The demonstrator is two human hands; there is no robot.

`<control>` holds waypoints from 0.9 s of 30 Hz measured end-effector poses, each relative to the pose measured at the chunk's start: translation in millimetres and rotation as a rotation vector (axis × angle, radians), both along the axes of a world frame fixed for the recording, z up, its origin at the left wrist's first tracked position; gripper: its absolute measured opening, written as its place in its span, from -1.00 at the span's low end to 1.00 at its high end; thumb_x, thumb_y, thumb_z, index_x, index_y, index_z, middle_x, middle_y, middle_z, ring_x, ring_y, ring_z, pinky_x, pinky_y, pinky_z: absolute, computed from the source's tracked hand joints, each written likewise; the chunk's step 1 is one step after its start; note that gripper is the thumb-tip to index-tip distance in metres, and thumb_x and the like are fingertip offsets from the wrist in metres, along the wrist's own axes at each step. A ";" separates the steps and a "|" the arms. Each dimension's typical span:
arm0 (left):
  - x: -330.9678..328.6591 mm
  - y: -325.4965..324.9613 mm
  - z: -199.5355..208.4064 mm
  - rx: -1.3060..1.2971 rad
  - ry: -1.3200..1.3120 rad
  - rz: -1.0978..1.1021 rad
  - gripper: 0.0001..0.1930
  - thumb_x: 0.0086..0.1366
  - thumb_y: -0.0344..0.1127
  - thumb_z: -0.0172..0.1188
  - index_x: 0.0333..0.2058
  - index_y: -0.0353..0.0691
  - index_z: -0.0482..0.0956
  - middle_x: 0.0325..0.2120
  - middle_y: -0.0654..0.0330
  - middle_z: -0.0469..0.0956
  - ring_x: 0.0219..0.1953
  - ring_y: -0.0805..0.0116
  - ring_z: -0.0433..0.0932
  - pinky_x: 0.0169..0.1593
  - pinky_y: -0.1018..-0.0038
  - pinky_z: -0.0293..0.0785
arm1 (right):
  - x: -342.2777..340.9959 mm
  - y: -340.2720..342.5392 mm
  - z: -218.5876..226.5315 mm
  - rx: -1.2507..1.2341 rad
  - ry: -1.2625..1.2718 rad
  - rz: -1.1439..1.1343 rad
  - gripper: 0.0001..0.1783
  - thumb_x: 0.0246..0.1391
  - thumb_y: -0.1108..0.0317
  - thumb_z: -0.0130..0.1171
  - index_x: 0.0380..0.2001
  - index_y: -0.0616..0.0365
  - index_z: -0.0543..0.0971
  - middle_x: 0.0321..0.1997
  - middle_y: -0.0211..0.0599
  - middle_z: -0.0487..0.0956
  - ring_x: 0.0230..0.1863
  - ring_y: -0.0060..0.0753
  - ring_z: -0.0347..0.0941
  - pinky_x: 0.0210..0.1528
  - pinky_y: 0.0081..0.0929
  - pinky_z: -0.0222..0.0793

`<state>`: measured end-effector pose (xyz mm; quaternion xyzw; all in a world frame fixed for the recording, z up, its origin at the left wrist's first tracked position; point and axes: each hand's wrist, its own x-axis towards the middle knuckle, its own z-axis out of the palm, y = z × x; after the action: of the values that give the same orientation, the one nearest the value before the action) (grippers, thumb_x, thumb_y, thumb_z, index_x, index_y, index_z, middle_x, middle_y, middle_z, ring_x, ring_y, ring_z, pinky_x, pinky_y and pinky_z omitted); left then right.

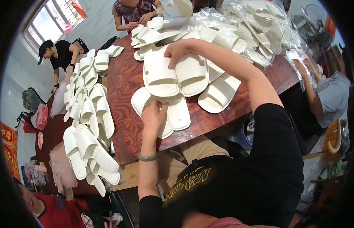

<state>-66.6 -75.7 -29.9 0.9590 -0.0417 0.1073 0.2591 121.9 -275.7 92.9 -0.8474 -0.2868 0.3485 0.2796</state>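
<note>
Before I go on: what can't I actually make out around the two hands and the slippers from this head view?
- Right hand: the palm is turned down onto the white slippers, so its hold is hidden.
- Left hand: it covers part of the lower slippers.
- Bagged slippers: glare on the plastic blurs their number.
- Wooden table: its near edge is cut off by the person's body.

free: bare strip of table [125, 81] between slipper row [87, 114] along left edge and centre slipper pile [173, 81] | blocked: far right corner under bagged slippers [253, 26]
</note>
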 end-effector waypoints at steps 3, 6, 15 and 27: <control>0.0 2.2 2.9 -0.005 0.014 -0.028 -0.57 0.11 0.07 0.15 -0.45 -0.26 0.48 -0.60 0.02 0.53 -0.43 0.01 0.54 -0.34 0.21 0.40 | -4.7 -2.9 16.6 0.223 0.064 -0.258 -0.68 -0.20 0.34 0.38 -0.37 0.26 0.55 -0.47 -0.29 0.58 -0.51 -0.49 0.50 -0.46 -0.48 0.45; -0.4 2.5 0.2 0.013 0.019 -0.021 -0.58 0.12 0.08 0.13 -0.45 -0.25 0.47 -0.59 0.00 0.54 -0.43 -0.01 0.54 -0.34 0.19 0.39 | 8.3 3.2 25.0 0.524 0.071 -0.478 -0.70 -0.15 0.36 0.36 -0.39 0.35 0.53 -0.44 -0.23 0.58 -0.47 -0.45 0.52 -0.44 -0.48 0.47; 6.2 -15.7 1.6 0.008 0.015 -0.029 -0.54 0.11 0.11 0.14 -0.42 -0.27 0.47 -0.59 -0.04 0.52 -0.42 -0.05 0.53 -0.32 0.17 0.39 | 40.6 24.8 -10.6 0.885 -0.012 -0.555 -0.57 0.00 0.21 0.20 -0.21 0.39 0.44 -0.25 -0.18 0.45 -0.35 -0.38 0.40 -0.26 -0.41 0.41; -19.6 5.7 15.5 -0.399 0.007 -0.033 -0.55 0.20 0.01 0.05 -0.41 -0.38 0.50 -0.44 -0.16 0.52 -0.31 -0.03 0.53 -0.26 0.22 0.43 | -124.2 37.5 -77.0 0.442 -0.706 0.053 -0.51 -0.01 0.50 0.09 0.07 0.09 0.38 0.17 -0.07 0.30 0.23 -0.10 0.17 0.19 -0.33 0.15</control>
<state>-86.1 -69.9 -14.5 0.8882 -0.0344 0.1059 0.4457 -2.3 -238.2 15.9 -0.8268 -0.4547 -0.0264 0.3301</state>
